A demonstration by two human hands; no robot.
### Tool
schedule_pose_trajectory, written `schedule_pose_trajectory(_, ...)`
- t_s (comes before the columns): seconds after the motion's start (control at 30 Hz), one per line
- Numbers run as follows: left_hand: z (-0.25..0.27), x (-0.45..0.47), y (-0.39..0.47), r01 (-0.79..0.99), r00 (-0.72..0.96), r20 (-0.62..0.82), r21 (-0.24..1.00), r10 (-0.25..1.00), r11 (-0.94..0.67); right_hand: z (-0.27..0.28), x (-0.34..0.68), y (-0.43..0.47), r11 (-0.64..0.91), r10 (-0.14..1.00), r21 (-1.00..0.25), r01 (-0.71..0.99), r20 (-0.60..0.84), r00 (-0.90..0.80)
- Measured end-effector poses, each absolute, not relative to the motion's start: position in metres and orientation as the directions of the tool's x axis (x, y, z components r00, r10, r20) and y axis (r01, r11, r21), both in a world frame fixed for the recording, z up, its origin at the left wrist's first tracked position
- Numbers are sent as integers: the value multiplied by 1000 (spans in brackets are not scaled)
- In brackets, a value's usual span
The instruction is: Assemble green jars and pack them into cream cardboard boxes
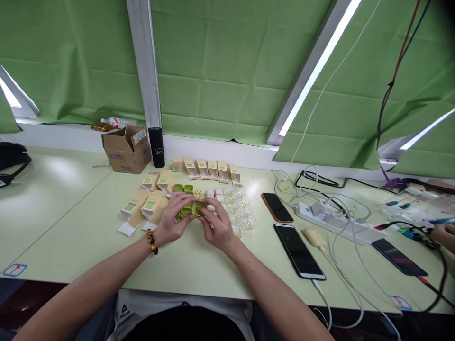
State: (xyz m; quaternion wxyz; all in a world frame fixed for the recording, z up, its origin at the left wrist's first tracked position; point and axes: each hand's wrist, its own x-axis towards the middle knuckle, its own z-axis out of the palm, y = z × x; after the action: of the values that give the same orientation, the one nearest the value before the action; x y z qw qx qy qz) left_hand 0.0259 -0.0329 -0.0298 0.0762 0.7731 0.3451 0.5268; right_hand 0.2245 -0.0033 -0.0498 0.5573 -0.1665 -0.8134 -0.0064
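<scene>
My left hand [174, 219] and my right hand [219, 226] meet above the table with their fingers closed around a small green square cup [199, 207]. My right fingers pinch its right side, and my left fingers press at its left edge. Under my left fingers shows more green moulded plastic [185, 211]; I cannot tell whether it is joined to that cup. Just behind lie more green cups [183, 188] and small tan pieces [198, 193]. Pale pink blocks [214, 193] and rows of clear plastic cups [244, 208] stand right of them.
Opened cream cartons [135, 207] lie left of my hands, with a row of cartons [212, 170] behind. A cardboard box [127, 150] and black bottle [156, 148] stand at the back. Phones [299, 251], a power strip [336, 222] and cables occupy the right; another person's hand [444, 237] is there.
</scene>
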Motion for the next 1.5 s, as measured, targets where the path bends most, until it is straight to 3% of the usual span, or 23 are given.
schedule_pose_trajectory(0.5, -32, 26, -32, 439, 185, 771, 490, 610, -753, -51, 224, -2, 944, 289, -219, 249, 911, -294)
schedule_pose_trajectory(0.8, -35, 24, -24, 363, 46, 624, 717, 780, -595, -51, 223, -8, 927, 357, -289, 241, 878, -320)
schedule_pose_trajectory(0.97, -34, 25, -23, 408, 4, 545, 765, 839, -499, -56, 221, -5, 914, 386, -319, 252, 876, -291)
schedule_pose_trajectory(1.23, -35, 27, -24, 358, 89, 507, 787, 857, -502, -52, 219, -6, 831, 557, -524, 188, 787, -265)
schedule_pose_trajectory(1.5, -42, 25, -24, 399, 155, 444, 789, 882, -467, -52, 218, -9, 612, 737, -786, -87, 607, -296)
